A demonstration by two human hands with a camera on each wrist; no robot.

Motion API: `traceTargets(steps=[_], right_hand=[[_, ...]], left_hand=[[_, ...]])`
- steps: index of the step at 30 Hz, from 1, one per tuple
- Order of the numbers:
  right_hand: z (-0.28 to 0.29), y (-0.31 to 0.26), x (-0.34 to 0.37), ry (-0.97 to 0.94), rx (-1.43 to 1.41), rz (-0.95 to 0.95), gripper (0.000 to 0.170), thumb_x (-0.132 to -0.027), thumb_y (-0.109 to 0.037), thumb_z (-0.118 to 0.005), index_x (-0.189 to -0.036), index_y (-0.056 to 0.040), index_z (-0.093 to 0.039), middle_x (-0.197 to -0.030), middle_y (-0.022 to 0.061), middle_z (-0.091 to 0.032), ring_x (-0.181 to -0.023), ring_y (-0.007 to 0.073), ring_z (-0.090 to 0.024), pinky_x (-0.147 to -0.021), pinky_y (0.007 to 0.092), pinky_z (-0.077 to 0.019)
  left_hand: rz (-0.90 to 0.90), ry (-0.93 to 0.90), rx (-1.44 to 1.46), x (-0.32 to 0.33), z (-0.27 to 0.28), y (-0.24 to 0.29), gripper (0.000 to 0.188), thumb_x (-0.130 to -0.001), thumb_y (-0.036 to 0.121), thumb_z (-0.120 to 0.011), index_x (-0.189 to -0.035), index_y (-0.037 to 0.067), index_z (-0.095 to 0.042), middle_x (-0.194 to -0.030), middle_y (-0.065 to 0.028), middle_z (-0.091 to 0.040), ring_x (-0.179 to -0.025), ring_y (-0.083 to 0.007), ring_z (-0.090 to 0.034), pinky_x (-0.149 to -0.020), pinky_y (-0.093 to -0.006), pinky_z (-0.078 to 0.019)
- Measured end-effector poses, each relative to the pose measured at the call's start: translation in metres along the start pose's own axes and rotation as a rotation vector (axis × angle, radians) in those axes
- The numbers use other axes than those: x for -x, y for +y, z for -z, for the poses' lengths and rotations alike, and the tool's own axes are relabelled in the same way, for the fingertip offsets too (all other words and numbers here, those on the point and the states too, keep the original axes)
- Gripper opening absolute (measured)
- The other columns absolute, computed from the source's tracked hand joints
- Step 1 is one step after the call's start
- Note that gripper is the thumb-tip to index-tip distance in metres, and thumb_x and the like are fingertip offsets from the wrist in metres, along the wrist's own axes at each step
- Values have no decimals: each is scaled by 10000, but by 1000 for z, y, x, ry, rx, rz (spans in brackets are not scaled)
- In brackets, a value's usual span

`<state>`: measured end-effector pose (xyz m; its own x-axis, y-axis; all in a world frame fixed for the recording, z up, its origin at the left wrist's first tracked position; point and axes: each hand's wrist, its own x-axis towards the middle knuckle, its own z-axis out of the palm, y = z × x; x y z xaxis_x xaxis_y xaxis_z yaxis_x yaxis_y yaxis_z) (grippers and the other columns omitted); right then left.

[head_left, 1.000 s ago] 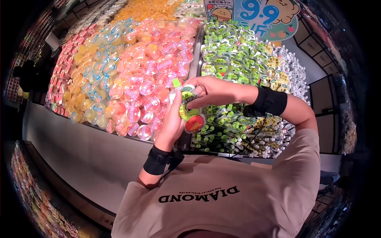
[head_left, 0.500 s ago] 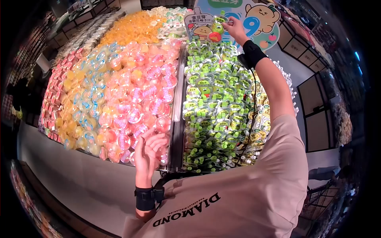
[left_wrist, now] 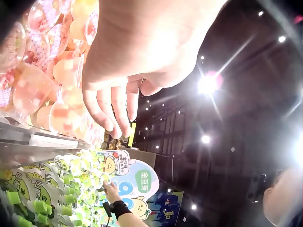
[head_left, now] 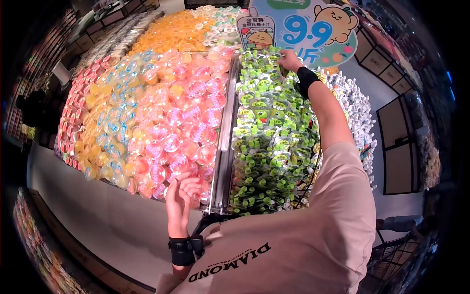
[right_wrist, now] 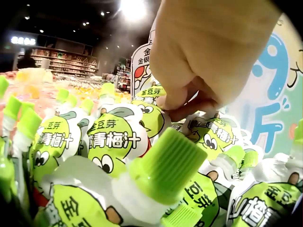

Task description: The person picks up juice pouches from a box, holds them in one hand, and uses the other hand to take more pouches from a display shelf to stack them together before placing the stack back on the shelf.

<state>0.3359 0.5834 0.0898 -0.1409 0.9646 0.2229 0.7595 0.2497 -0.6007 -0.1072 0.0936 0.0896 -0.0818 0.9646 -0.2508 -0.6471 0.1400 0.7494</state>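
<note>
At the far end of the green-capped drink pouches, my right hand (head_left: 290, 60) reaches down among them. In the right wrist view its thumb and fingers pinch the edge of a drink pouch (right_wrist: 149, 112) with a green cartoon face, which stands among the others. Large in the foreground is another pouch's green cap (right_wrist: 171, 161). My left hand (head_left: 182, 192) hovers palm up, its fingers loosely bent, over the near edge of the pink jelly cups (head_left: 188, 147). Nothing lies in it; the left wrist view also shows the fingers (left_wrist: 112, 106) relaxed beside the cups.
A metal divider (head_left: 225, 132) separates the jelly cups from the pouches. Behind the pouches stands a price sign (head_left: 313, 29) marked 9.9. White-capped pouches (head_left: 360, 108) lie on the right, orange sweets (head_left: 166, 32) at the back left. A shopping cart (head_left: 399, 255) stands at lower right.
Both hands were together on a pouch a second ago. The right hand then carried it to the far end and has lowered it among the others. The left hand let go and moved left.
</note>
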Motion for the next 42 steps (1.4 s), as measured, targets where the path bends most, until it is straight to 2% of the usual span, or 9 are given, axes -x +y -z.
traceTargets(steps=[3,14,19,26,30,32,38,41,42], right_hand=[[11,-5,-1,-175,326,-34,567,-760,-214,-803,-1264,-6,-647,-1157,226,-687,-1051,368,-668,-911,443,-536],[34,-50,15,-244,498,-76,512,-775,-211,-788,-1221,-24,-619,-1193,180,-664,-1116,363,-629,-928,466,-508],[92,-100,66,191,401,135,550,-790,-214,-768,-1267,-26,-569,-1136,170,-661,-1016,358,-642,-851,466,-515],[175,-294,289,372,-88,269,272,-914,-217,-706,-1109,-48,-619,-1068,27,-648,-933,125,-616,-791,297,-497],[185,-393,400,437,-84,368,232,-956,-201,-664,-1103,-28,-616,-1075,46,-646,-959,122,-609,-831,270,-483],[184,-452,443,483,-169,286,145,-975,-119,-632,-1097,-49,-594,-1000,68,-640,-918,126,-621,-803,264,-509],[181,-506,505,424,-614,306,149,-1033,-149,-539,-1098,-22,-582,-1033,109,-658,-920,154,-645,-777,278,-531],[171,-536,520,454,-771,282,176,-1040,-196,-522,-1082,-32,-569,-1001,103,-653,-871,156,-641,-728,268,-532],[168,-545,527,463,-764,280,176,-1040,-196,-522,-1082,-32,-570,-1001,103,-653,-871,156,-641,-728,268,-532]], left_hand=[[29,-33,-26,-1,-3,-3,411,-1057,298,-415,-1239,-55,-520,-1062,-211,-676,-933,-245,-661,-882,-349,-518],[35,-114,-23,9,-6,8,366,-1051,222,-445,-1242,-82,-517,-1056,-219,-667,-906,-233,-661,-842,-328,-518],[50,-179,-97,10,7,15,349,-1032,225,-457,-1245,-43,-522,-1070,-197,-659,-923,-234,-646,-860,-340,-506],[225,-619,-239,6,5,9,362,-1019,200,-495,-1271,-58,-523,-1140,-206,-656,-1016,-237,-646,-872,-330,-505],[296,-1015,-417,20,-13,-6,316,-1004,91,-556,-1303,-4,-528,-1184,-106,-669,-1117,-178,-613,-956,-306,-474],[425,-1259,-396,31,-21,-17,469,-957,32,-628,-1388,27,-445,-1331,-103,-577,-1248,-185,-538,-1021,-337,-448],[-86,-1727,-684,101,-36,-63,1035,-779,196,-828,-1565,61,-168,-1597,-160,-233,-1486,-330,-247,-1194,-470,-272],[-186,-1748,-699,131,-30,-105,1181,-725,219,-852,-1575,52,-49,-1628,-186,-110,-1515,-358,-125,-1226,-435,-190],[-233,-1767,-704,133,-28,-118,1092,-740,224,-835,-1558,24,-141,-1600,-195,-206,-1489,-364,-198,-1213,-424,-216]])
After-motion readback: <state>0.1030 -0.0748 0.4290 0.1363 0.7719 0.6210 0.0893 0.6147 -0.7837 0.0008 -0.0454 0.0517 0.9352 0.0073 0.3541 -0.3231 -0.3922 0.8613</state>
